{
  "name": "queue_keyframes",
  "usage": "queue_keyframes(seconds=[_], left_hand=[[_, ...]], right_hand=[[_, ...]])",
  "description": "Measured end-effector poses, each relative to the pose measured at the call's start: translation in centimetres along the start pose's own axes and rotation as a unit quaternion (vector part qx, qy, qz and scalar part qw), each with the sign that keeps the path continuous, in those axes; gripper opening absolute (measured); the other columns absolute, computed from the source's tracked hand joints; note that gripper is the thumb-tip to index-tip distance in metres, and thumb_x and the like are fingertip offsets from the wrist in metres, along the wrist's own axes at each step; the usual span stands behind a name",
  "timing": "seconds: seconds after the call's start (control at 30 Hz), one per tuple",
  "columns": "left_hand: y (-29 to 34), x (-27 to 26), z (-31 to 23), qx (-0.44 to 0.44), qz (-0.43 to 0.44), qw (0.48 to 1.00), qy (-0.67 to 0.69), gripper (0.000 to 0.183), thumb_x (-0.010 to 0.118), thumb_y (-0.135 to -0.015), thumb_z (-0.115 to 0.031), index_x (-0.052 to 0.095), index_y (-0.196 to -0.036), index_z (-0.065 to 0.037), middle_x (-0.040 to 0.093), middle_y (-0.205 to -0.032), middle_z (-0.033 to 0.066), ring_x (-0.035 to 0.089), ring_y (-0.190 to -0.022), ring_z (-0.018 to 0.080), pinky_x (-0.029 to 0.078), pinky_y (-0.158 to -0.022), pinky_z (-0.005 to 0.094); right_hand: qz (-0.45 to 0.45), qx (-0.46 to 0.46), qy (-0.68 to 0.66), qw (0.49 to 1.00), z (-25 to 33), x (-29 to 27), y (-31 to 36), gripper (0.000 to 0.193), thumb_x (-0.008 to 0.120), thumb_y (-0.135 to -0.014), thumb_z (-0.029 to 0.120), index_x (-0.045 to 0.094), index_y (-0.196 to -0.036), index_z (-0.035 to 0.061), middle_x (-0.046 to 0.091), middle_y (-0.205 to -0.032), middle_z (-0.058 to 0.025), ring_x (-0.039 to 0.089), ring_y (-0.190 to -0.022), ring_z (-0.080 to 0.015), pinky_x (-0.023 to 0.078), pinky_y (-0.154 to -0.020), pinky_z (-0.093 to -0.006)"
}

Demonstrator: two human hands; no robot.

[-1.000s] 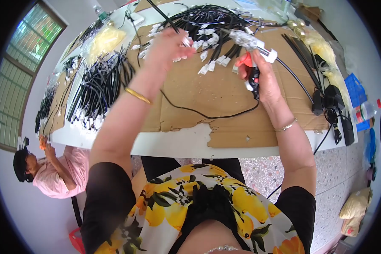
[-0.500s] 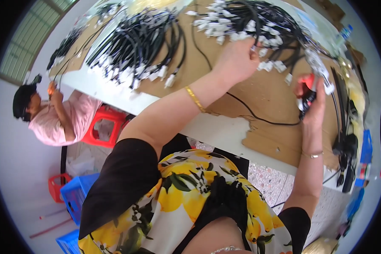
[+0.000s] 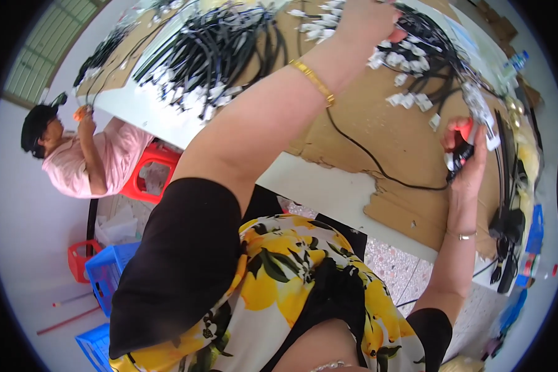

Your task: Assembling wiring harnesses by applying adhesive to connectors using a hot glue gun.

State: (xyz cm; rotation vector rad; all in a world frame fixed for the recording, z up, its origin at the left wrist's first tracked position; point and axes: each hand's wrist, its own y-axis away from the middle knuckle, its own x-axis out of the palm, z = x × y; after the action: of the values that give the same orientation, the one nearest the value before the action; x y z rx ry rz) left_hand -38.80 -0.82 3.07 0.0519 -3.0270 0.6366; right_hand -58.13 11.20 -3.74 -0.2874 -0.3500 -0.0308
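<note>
My left hand (image 3: 369,25) reaches to the top edge of the view, over the far pile of black cables (image 3: 425,31) with white connectors. Its fingers are curled in and partly cut off; what they hold is hidden. My right hand (image 3: 468,164) is wrapped round a corded hand tool (image 3: 460,154), black with a red part by the fingers. From the tool's lower end a black cord (image 3: 378,172) curves left and away over the cardboard. Just beyond the right hand is a clear and white object (image 3: 477,105); whether it belongs to the tool I cannot tell.
Another bundle of black cables (image 3: 208,56) lies left of my forearm. Torn brown cardboard (image 3: 403,208) covers part of the white table (image 3: 319,180). A person in pink (image 3: 96,161) sits at the left near a red stool (image 3: 149,177). Blue crates (image 3: 108,273) stand below them.
My left hand has moved farther away, deeper over the far cable pile, its forearm stretching forward. The right hand keeps its hold on the tool, and the view has shifted slightly.
</note>
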Motion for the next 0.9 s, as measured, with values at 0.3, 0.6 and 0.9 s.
queue_keyframes(seconds=[0.3, 0.6, 0.9], left_hand=[[5.4, -1.0, 6.5, -0.2, 0.093, 0.962, 0.16, 0.025, 0.058, -0.071, -0.001, 0.056, -0.095, 0.005, 0.06, -0.072, 0.0119, 0.059, -0.051, 0.0199, 0.049, -0.044, 0.03], [6.0, -1.7, 8.0, -0.136, 0.131, 0.976, 0.108, 0.024, 0.054, -0.07, -0.003, 0.057, -0.093, 0.005, 0.061, -0.078, 0.021, 0.063, -0.061, 0.0288, 0.052, -0.056, 0.0331], [5.2, 1.7, 10.4, -0.003, 0.106, 0.992, -0.061, 0.038, 0.07, -0.054, -0.011, 0.065, -0.091, -0.005, 0.062, -0.076, 0.0162, 0.062, -0.075, 0.0297, 0.049, -0.068, 0.0352]], right_hand=[[0.04, 0.029, 0.011, 0.999, -0.6, -0.2, -0.7, 0.043, 0.042, -0.086, 0.046, 0.051, -0.086, 0.0034, 0.045, -0.072, -0.0052, 0.036, -0.06, -0.0129, 0.027, -0.056, -0.0263], [0.13, 0.061, -0.085, 0.986, -1.3, 0.5, -1.1, 0.038, 0.059, -0.079, 0.041, 0.054, -0.087, 0.0036, 0.042, -0.079, -0.0039, 0.033, -0.064, -0.013, 0.025, -0.057, -0.025], [0.074, 0.016, 0.064, 0.995, -0.9, 0.4, -1.1, 0.049, 0.049, -0.08, 0.053, 0.056, -0.085, 0.0046, 0.044, -0.073, -0.0033, 0.036, -0.063, -0.0135, 0.027, -0.056, -0.0252]])
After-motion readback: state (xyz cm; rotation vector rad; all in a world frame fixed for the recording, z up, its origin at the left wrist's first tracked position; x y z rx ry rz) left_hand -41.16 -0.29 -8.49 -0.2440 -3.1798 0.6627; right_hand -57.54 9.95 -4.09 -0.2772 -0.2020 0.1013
